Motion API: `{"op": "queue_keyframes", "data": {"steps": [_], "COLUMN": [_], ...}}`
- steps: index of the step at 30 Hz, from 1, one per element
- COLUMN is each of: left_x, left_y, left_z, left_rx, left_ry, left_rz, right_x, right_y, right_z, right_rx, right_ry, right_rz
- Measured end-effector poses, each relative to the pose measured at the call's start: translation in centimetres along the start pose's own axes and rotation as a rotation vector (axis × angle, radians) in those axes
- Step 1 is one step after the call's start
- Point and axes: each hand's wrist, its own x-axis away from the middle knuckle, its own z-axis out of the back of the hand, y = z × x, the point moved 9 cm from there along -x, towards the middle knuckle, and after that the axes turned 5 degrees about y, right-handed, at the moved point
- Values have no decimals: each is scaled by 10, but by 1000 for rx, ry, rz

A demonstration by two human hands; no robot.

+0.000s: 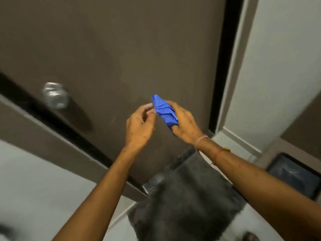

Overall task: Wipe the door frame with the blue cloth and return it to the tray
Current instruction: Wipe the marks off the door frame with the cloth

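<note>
Both hands are up in front of the brown door. The right hand grips the bunched-up blue cloth, off the frame. The left hand has its fingers curled, tips right at the cloth's edge; can't tell if it's pinching. Knob is off left, a grey mat on the floor, and a dark tray at lower right.

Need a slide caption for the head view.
Right hand grips a bunched blue cloth before a brown door, left fingers at its edge.
</note>
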Motion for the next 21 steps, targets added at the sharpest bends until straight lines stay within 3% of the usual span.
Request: {"op": "queue_keyframes", "data": {"steps": [4,10,16,21], "left_x": [10,43,25,-3], "left_y": [43,84,100,140], "left_z": [153,309,428,477], "left_rx": [-78,-357,-549,-756], "left_ry": [320,753,1035,1120], "left_rz": [-325,-720,-731,-744], "right_x": [-43,-67,-78,-77], "right_y": [-121,-258,-355,-405], "right_z": [-36,-42,-35,-36], "right_rx": [-96,-152,-20,63], "right_ry": [80,138,209,278], "right_rz": [214,544,879,1042]}}
